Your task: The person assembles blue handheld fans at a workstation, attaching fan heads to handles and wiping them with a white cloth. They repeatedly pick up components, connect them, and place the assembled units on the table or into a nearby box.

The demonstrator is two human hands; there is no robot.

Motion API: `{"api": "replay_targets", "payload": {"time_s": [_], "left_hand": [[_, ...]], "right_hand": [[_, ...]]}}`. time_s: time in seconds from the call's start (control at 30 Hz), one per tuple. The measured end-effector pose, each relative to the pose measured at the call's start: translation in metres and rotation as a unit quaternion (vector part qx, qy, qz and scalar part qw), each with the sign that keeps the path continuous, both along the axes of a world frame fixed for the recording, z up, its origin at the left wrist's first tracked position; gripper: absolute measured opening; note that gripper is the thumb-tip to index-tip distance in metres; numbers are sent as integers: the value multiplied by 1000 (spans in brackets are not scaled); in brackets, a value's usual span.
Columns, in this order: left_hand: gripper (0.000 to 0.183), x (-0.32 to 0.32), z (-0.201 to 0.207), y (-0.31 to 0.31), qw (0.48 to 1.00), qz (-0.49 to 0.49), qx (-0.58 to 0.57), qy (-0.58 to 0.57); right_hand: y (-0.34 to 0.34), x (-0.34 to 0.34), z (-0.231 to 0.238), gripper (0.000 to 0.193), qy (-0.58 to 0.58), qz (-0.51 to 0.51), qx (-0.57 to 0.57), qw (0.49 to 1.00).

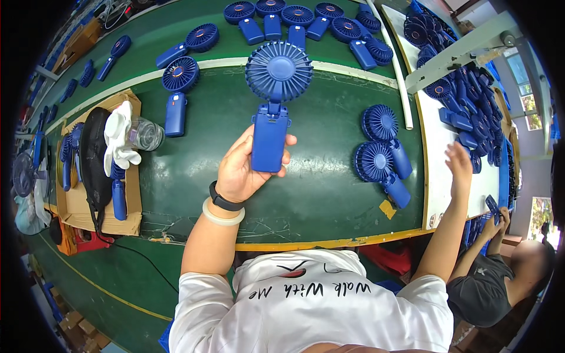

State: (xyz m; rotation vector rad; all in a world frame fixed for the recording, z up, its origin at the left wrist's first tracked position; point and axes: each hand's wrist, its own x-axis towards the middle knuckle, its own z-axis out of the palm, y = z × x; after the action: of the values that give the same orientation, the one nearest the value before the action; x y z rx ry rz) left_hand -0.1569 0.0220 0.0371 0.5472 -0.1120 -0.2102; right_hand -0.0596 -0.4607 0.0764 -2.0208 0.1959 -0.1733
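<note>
A blue handheld fan [270,138] stands upright over the middle of the green table, its round grille at the top. My left hand [237,166] is closed around the lower part of its handle. Off to the right, my right hand [459,165] is raised over the white board, fingers apart and holding nothing. It is nearest to a large heap of blue fans [479,112]. Between my hands, two blue fans [373,161] lie on the table with their handles pointing toward the lower right.
More fans [296,35] line the table's far side. At left, a cardboard tray [130,200] holds a black bag, a white glove [120,134] and a clear jar [146,134]. A white pipe [406,103] runs along the white board [434,176]. A co-worker [488,282] sits at lower right, holding a blue piece.
</note>
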Motion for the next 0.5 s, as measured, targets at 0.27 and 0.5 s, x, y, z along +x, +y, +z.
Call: {"api": "replay_targets", "payload": {"time_s": [0.27,0.5], "left_hand": [[63,-3,-25,-19,944,151,293,-18],[42,0,-20,-15,964,155,212,34]], "right_hand": [[104,-88,18,40,55,271,-372,886],[125,-99,-7,65,-26,276,-471,837]]}}
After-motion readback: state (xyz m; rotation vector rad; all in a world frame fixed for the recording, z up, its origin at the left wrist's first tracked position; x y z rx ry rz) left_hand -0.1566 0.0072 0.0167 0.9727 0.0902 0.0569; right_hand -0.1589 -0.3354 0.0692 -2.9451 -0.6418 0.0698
